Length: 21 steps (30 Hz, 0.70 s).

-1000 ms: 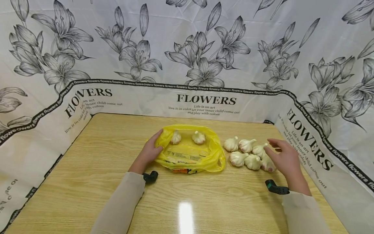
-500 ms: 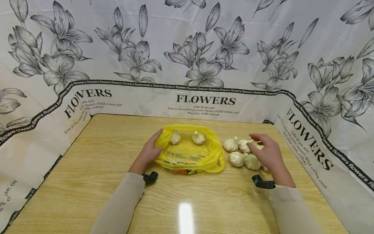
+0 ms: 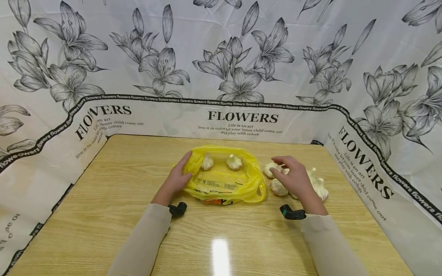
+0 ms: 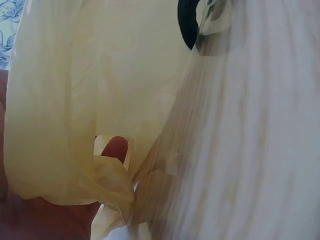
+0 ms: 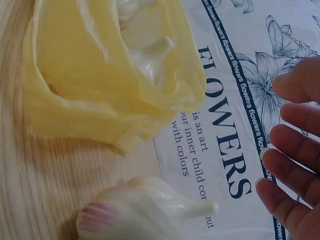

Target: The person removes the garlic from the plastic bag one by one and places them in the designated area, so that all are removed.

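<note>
In the head view, a yellow plastic bag [image 3: 253, 191] lies with its mouth spread. Two garlic bulbs [image 3: 234, 162] sit inside it. My left hand [image 3: 175, 180] holds the bag's left edge; the left wrist view has the thin film [image 4: 55, 110] draped over that hand and one fingertip showing. To the right of the bag, my right hand [image 3: 293, 178] hovers over a group of garlic bulbs [image 3: 279, 188] and hides some of them. Its fingers [image 5: 292, 145] are spread and hold nothing in the right wrist view, where one garlic bulb [image 5: 145, 210] lies below the bag.
The wooden table [image 3: 193, 237] has a bright reflection at the front. White flower-printed cloth [image 3: 165, 122] walls it in at the back and sides. More garlic bulbs [image 3: 320, 189] lie right of my right hand.
My right hand has moved left across the garlic bulbs, closer to the bag, uncovering the bulbs at the right. The left hand and the bag have stayed in place.
</note>
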Motion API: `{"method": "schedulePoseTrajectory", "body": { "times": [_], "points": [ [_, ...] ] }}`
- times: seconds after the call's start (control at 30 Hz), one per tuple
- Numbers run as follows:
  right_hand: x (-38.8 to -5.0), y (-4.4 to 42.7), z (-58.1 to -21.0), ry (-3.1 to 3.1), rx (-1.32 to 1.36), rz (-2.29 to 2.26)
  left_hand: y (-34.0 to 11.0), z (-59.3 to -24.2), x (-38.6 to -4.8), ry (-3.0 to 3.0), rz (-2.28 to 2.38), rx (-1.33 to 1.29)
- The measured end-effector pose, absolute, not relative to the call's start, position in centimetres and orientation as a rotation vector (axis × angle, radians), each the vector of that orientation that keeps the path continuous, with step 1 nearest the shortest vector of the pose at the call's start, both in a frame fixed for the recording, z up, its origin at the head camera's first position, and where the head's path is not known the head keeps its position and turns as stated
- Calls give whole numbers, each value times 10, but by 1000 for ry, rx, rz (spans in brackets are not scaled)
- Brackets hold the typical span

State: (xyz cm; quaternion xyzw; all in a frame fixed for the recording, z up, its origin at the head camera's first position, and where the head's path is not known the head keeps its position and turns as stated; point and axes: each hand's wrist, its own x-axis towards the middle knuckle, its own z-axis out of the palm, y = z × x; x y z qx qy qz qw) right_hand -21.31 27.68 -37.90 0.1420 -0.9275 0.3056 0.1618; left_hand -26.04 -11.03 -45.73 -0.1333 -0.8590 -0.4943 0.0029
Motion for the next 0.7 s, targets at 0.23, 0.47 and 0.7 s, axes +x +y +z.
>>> {"method": "schedulePoseTrajectory", "body": {
  "times": [0.23, 0.47, 0.7],
  "points": [
    [-218, 257, -382, -2664, 464, 860, -110, -457, -261, -2694, -1528, -452],
    [-221, 240, -387, -2666, 516, 895, -110, -455, -261, -2702, -1505, -505],
    [-222, 224, -389, -2706, 518, 901, -110, -455, -261, -2701, -1514, -507]
  ]
}}
